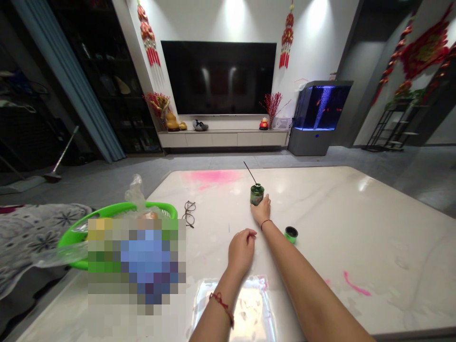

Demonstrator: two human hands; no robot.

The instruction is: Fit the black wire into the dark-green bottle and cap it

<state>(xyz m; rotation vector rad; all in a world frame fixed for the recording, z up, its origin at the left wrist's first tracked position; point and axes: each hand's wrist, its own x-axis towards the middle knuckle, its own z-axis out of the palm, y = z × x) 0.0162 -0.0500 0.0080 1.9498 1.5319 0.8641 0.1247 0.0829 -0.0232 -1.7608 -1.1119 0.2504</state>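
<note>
My right hand [261, 209] is closed around the lower part of a green glass bottle [257, 192] that stands upright on the pale table [317, 199]. A thin dark stick [250, 173] leans out of the bottle's narrow mouth to the left. My left hand [242, 249] rests nearer to me on the table, its fingers curled in and nothing visible in them. Just right of my right forearm lies a short green round piece [291, 234] with a dark hollow; whether it is a cap or a tape roll, I cannot tell.
Eyeglasses [189, 214] lie left of the bottle. Beyond them stands a green plastic basket [167, 207] with clear bags, partly pixelated. A shiny rectangular patch [249, 308] lies beneath my left forearm. Pink stains [356, 285] mark the tabletop.
</note>
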